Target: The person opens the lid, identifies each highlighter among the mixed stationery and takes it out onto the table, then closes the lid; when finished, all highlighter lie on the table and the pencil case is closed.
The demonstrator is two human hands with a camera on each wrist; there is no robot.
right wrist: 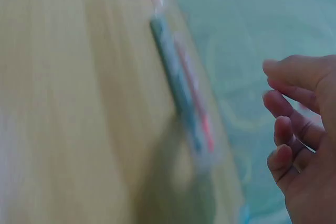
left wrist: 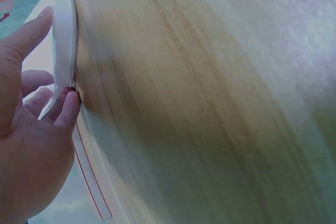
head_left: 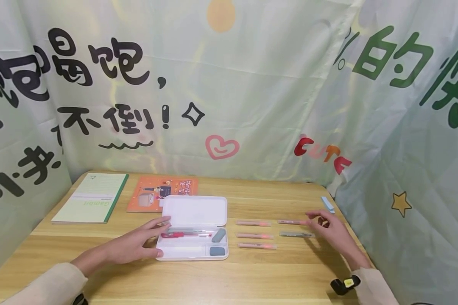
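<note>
A white pencil case (head_left: 183, 252) lies with its lid (head_left: 194, 210) folded back. My left hand (head_left: 139, 243) grips its left end, the thumb at the near corner and fingers at the hinge side; the left wrist view shows this hand (left wrist: 39, 129) round the case's edge (left wrist: 64, 30). Inside are a red pen (head_left: 183, 234) and two grey-blue blocks, one (head_left: 219, 235) slanted, the other (head_left: 217, 251) in the front compartment. My right hand (head_left: 330, 228), fingers loosely bent and holding nothing, hovers by a pink pen (head_left: 290, 222) and a grey pen (head_left: 295, 234). The right wrist view shows this hand (right wrist: 307, 129) apart from them.
Three more pink pens, the middle one (head_left: 253, 236) among them, lie in a column right of the case. A notebook (head_left: 91, 199) and an orange book (head_left: 149, 203) lie at the back left. A small light-blue item (head_left: 327, 204) lies near the right table edge. Printed cloth (head_left: 252, 106) hangs behind.
</note>
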